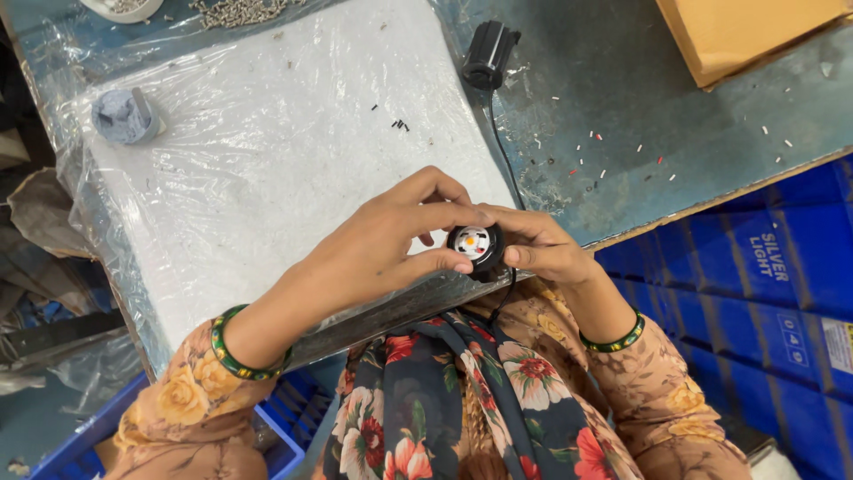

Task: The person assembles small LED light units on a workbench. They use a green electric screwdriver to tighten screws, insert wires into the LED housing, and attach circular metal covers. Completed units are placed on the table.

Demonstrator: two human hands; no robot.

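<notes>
Both my hands meet over the near edge of a white foam pad wrapped in clear plastic (pixel 267 160). Between them is a small round black lamp housing (pixel 475 247) with a white disc and orange dots in its middle. My left hand (pixel 391 244) pinches its left side with thumb and fingers. My right hand (pixel 542 244) grips its right side. A black cord (pixel 502 151) runs from the housing across the bench to a black cylindrical part (pixel 489 53) at the back.
A grey-blue tape roll (pixel 126 116) sits at the pad's back left. Small metal parts (pixel 240 11) and a white bowl (pixel 120 7) lie at the far edge. A cardboard box (pixel 737 31) stands back right. Blue crates (pixel 764 276) flank the bench on the right.
</notes>
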